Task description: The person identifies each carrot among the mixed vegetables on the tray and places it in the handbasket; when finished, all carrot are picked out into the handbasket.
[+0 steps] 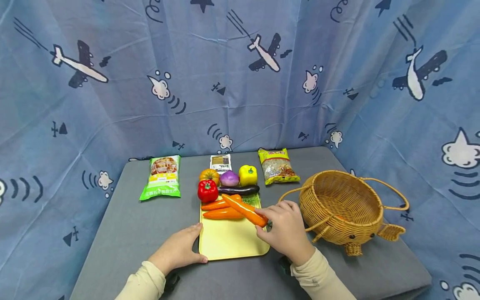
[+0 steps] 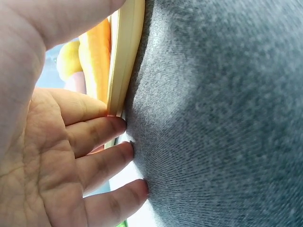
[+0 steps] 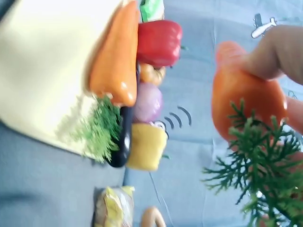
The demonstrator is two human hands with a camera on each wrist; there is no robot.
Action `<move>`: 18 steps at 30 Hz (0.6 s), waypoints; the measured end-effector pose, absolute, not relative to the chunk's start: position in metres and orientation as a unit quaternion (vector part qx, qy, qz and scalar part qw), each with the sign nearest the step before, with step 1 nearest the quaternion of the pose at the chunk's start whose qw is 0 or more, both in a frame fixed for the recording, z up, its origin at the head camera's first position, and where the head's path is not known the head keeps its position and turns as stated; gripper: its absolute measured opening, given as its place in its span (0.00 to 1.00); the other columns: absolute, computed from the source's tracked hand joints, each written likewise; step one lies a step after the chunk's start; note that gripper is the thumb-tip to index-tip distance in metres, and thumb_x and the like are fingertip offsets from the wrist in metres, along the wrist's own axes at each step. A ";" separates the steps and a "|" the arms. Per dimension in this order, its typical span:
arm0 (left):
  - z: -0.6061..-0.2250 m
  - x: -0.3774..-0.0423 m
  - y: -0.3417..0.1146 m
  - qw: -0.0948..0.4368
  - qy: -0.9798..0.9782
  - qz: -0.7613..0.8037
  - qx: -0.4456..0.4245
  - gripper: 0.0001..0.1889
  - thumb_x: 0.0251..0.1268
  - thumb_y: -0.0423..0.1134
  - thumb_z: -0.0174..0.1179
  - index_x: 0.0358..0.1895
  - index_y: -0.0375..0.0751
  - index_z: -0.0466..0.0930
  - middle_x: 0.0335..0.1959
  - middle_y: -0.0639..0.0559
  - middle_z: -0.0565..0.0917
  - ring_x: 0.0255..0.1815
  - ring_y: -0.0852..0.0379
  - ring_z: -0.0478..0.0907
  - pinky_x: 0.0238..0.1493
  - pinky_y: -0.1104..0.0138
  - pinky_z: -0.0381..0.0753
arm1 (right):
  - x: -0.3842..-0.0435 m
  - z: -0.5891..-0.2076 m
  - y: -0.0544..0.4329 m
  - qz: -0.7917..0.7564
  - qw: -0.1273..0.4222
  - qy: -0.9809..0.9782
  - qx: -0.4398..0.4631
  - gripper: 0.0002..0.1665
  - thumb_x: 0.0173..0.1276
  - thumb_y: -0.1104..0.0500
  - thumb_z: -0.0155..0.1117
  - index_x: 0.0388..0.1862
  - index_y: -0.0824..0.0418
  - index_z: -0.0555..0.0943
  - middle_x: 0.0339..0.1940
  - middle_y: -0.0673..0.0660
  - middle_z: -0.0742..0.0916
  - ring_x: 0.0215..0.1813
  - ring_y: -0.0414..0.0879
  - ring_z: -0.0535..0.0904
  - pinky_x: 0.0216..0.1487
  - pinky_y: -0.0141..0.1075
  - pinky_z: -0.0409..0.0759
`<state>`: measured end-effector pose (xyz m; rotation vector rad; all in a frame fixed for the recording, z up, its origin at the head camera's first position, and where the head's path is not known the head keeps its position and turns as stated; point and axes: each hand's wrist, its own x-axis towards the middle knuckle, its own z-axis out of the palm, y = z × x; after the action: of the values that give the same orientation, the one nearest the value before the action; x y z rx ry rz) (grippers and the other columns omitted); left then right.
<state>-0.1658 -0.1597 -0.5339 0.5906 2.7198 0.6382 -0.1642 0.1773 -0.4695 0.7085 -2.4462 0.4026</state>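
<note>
Thumb and fingers of my right hand (image 1: 286, 228) pinch an orange carrot (image 1: 245, 209) by its thick end, above a pale yellow tray (image 1: 235, 241). Green leaves (image 3: 258, 163) hang from that end in the right wrist view. Two more carrots (image 1: 223, 213) lie side by side across the tray's far half. My left hand (image 1: 179, 249) rests against the tray's left side, fingertips at the rim (image 2: 125, 61) and thumb by the near corner. Along the far edge lie a dark eggplant (image 1: 240, 191) and a red bell pepper (image 1: 208, 191).
Behind the eggplant are a small orange pumpkin (image 1: 209, 176), a purple onion (image 1: 229, 178) and a yellow bell pepper (image 1: 248, 175). A wicker basket (image 1: 318, 212) stands at right. Packets stand around the back: green (image 1: 163, 177), white (image 1: 221, 162) and yellow (image 1: 278, 166).
</note>
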 end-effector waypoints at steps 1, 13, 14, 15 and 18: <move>-0.534 -0.166 -0.160 0.143 0.943 0.221 0.204 0.58 0.51 0.60 0.82 0.78 0.25 0.68 0.78 0.36 0.71 0.78 0.38 0.69 0.76 0.45 0.69 | -0.165 -0.467 0.180 0.151 0.281 -0.911 0.260 0.24 0.47 0.51 0.86 0.47 0.49 0.95 0.36 0.46 0.92 0.39 0.48 0.81 0.55 0.57 0.76; -0.534 -0.167 -0.160 0.158 0.944 0.214 0.193 0.59 0.51 0.62 0.82 0.79 0.27 0.67 0.79 0.37 0.71 0.79 0.38 0.68 0.77 0.45 0.68 | -0.170 -0.446 0.222 0.165 0.335 -0.906 0.201 0.24 0.49 0.52 0.82 0.48 0.57 0.94 0.34 0.54 0.92 0.36 0.53 0.81 0.57 0.62 0.73; -0.534 -0.167 -0.160 0.159 0.944 0.215 0.191 0.59 0.51 0.62 0.82 0.79 0.27 0.67 0.79 0.37 0.71 0.79 0.38 0.68 0.77 0.44 0.68 | -0.170 -0.444 0.226 0.166 0.337 -0.906 0.196 0.24 0.49 0.52 0.82 0.47 0.58 0.94 0.34 0.54 0.92 0.35 0.53 0.81 0.57 0.63 0.73; -0.534 -0.167 -0.160 0.159 0.944 0.215 0.191 0.59 0.51 0.62 0.82 0.79 0.27 0.67 0.79 0.37 0.71 0.79 0.38 0.68 0.77 0.44 0.68 | -0.169 -0.442 0.229 0.167 0.340 -0.906 0.191 0.24 0.49 0.52 0.82 0.47 0.58 0.94 0.34 0.55 0.92 0.35 0.53 0.81 0.58 0.63 0.72; -0.534 -0.167 -0.160 0.161 0.945 0.215 0.189 0.59 0.51 0.63 0.82 0.79 0.27 0.67 0.79 0.37 0.70 0.79 0.38 0.68 0.77 0.44 0.68 | -0.169 -0.437 0.240 0.166 0.343 -0.908 0.175 0.24 0.49 0.52 0.81 0.47 0.58 0.94 0.34 0.56 0.92 0.34 0.54 0.81 0.59 0.65 0.71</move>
<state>-0.1671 -0.1596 -0.5338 0.5398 2.6972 0.6126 -0.1688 0.2398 -0.4375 0.4539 -2.3602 0.4324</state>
